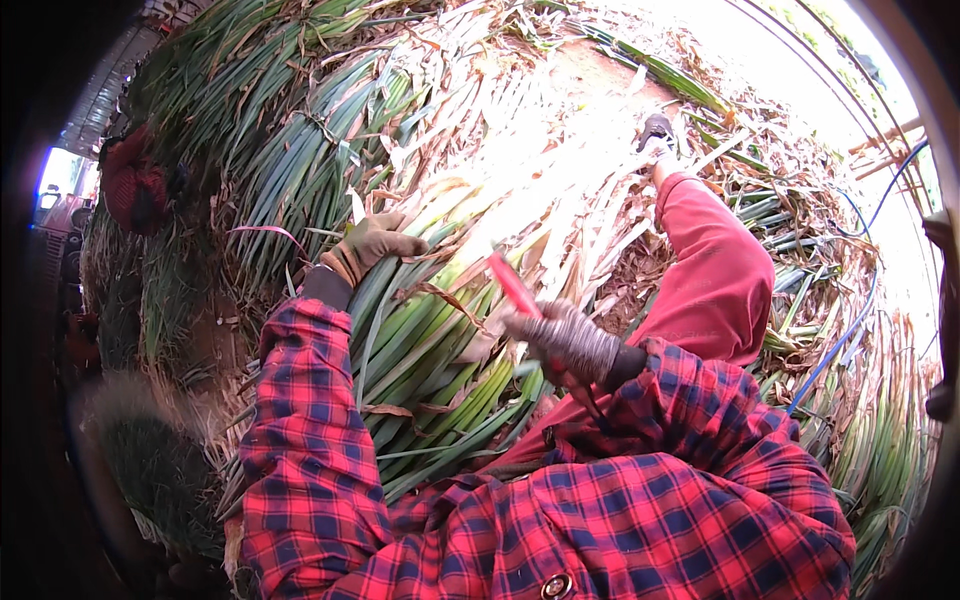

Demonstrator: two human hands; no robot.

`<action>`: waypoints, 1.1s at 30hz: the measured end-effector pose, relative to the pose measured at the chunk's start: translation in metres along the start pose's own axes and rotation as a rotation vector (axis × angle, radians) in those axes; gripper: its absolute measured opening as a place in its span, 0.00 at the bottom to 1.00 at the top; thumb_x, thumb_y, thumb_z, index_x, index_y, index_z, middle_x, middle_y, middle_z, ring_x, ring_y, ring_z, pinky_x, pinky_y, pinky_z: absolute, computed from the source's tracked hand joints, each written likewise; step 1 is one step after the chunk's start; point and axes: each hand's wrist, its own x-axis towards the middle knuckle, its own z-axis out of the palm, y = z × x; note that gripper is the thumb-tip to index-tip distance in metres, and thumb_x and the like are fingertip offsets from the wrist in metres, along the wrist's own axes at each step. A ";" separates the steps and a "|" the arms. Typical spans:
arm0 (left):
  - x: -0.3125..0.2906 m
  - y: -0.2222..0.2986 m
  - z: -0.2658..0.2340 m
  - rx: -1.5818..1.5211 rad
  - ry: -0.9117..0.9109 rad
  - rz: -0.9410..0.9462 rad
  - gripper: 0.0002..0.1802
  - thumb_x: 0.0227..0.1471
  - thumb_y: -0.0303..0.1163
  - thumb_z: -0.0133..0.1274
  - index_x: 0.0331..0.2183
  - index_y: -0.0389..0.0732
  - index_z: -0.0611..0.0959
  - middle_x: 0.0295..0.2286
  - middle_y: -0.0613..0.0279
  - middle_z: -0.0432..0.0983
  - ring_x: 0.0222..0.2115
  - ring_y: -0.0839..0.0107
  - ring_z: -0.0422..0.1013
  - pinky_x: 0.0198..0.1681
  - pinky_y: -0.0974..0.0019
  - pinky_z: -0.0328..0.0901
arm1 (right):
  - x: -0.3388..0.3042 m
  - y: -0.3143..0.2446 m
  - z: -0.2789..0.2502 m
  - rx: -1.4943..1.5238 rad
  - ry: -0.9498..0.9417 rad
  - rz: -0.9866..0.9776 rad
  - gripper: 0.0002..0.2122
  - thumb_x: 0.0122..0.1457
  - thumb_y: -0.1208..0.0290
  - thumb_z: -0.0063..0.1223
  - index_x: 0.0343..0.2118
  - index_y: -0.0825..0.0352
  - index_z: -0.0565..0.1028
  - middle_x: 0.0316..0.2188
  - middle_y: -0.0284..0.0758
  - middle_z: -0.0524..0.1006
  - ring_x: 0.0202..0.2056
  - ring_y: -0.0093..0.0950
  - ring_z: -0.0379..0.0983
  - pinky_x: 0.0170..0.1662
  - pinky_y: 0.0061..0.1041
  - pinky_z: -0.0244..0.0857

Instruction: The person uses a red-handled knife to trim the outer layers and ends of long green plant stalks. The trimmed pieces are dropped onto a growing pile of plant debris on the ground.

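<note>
A thick bundle (430,340) of long green stalks with dry tan leaves lies slanted across the lap; a red tool (514,284) stands tilted over it.

We see hard daylight from the upper right, blowing out the dry leaves (560,130) at centre; the left side sinks into shadow, and fisheye bending blackens the rim.

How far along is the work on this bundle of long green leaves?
Done: tied green bundles already lie stacked behind. In hand: the left hand presses on the leaf bunch across the lap, while the right hand grips a red tool. Left: loose dry leaves are heaped ahead, unbundled.
</note>
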 end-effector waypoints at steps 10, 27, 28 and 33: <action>0.028 -0.074 -0.065 -0.137 -0.110 0.042 0.17 0.42 0.24 0.52 0.39 0.33 0.79 0.29 0.66 0.74 0.28 0.78 0.69 0.33 0.75 0.63 | 0.018 0.000 0.001 -0.310 -0.025 0.068 0.20 0.55 0.50 0.56 0.36 0.66 0.71 0.11 0.27 0.65 0.08 0.18 0.58 0.09 0.21 0.49; 0.032 -0.059 -0.048 -0.162 -0.132 0.055 0.16 0.33 0.18 0.45 0.31 0.32 0.77 0.28 0.62 0.73 0.26 0.74 0.68 0.33 0.77 0.64 | 0.073 -0.035 -0.071 -0.160 0.289 -0.110 0.20 0.54 0.52 0.57 0.29 0.68 0.69 0.15 0.34 0.69 0.10 0.22 0.63 0.10 0.22 0.57; 0.032 -0.052 -0.044 -0.102 -0.128 0.084 0.16 0.33 0.18 0.45 0.31 0.32 0.77 0.29 0.63 0.73 0.27 0.75 0.67 0.34 0.78 0.64 | 0.079 -0.035 -0.076 -0.167 0.319 -0.105 0.20 0.54 0.51 0.57 0.29 0.66 0.68 0.14 0.31 0.67 0.09 0.21 0.62 0.10 0.21 0.56; 0.023 -0.044 -0.046 -0.220 -0.110 -0.152 0.23 0.32 0.21 0.47 0.38 0.33 0.77 0.28 0.66 0.74 0.26 0.78 0.69 0.32 0.80 0.63 | 0.101 -0.059 -0.098 -0.160 0.427 -0.057 0.19 0.52 0.49 0.58 0.23 0.60 0.67 0.12 0.27 0.65 0.08 0.20 0.60 0.10 0.21 0.55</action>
